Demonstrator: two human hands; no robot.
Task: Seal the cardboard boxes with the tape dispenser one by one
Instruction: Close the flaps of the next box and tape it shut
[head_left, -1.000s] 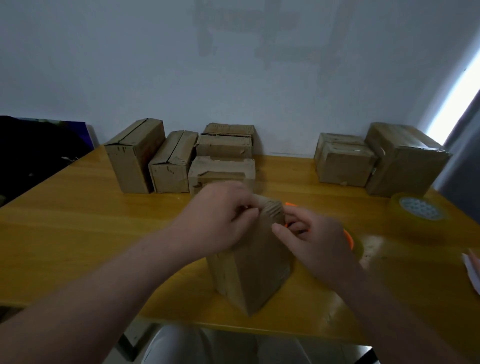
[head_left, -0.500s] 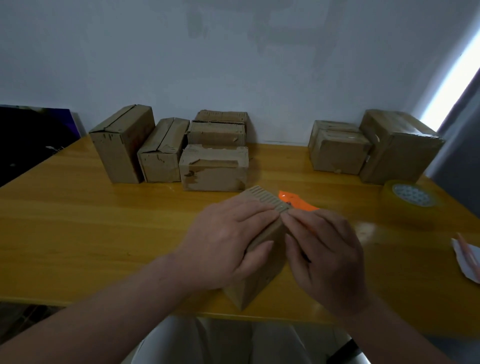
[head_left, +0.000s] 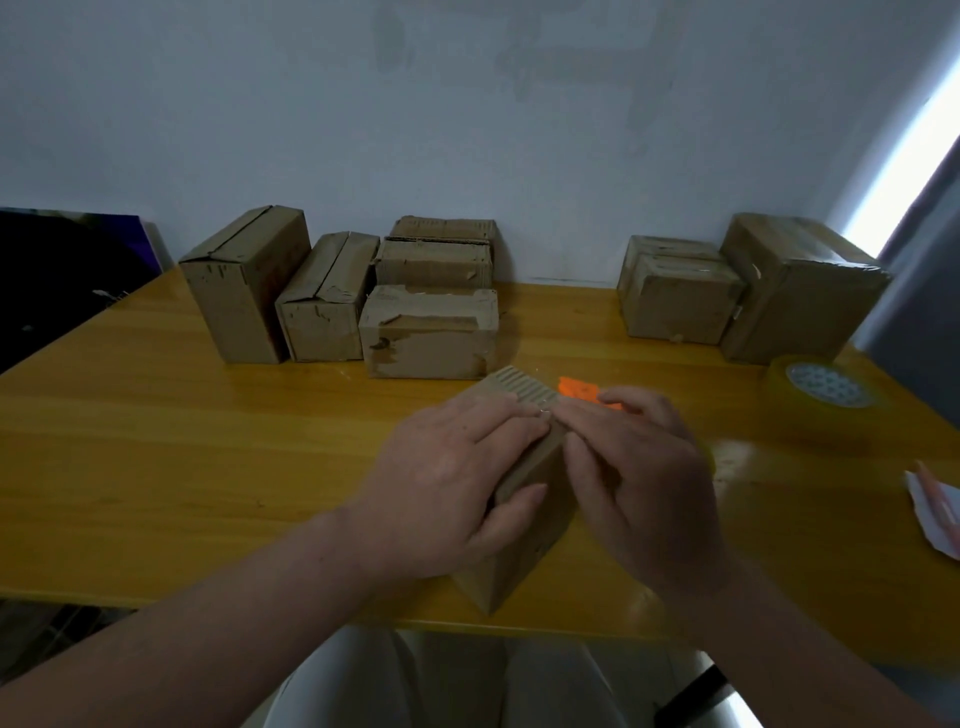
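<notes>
- While both hands bear on the small cardboard box (head_left: 537, 545) at 6 o'clock near the table's (head_left: 156, 441) front edge, the step reads as closing its top flaps for taping.
- Left hand (head_left: 457, 483): fingers flat across the top, thumb on the near face; it presses and is not clenched.
- Right hand (head_left: 639, 478): fingers laid on the box's right upper edge. The orange tape dispenser (head_left: 576, 387) pokes out just beyond them at 12 o'clock; cannot tell if it is grasped.
- Head view, far side: four boxes (head_left: 332, 296) at 11 o'clock, two boxes (head_left: 753, 291) at 1 o'clock, and a tape roll (head_left: 821, 400) at 2 o'clock.
- Next move, as I judge it: pin the flaps with the left hand, set the dispenser on the seam and draw the tape straight.
</notes>
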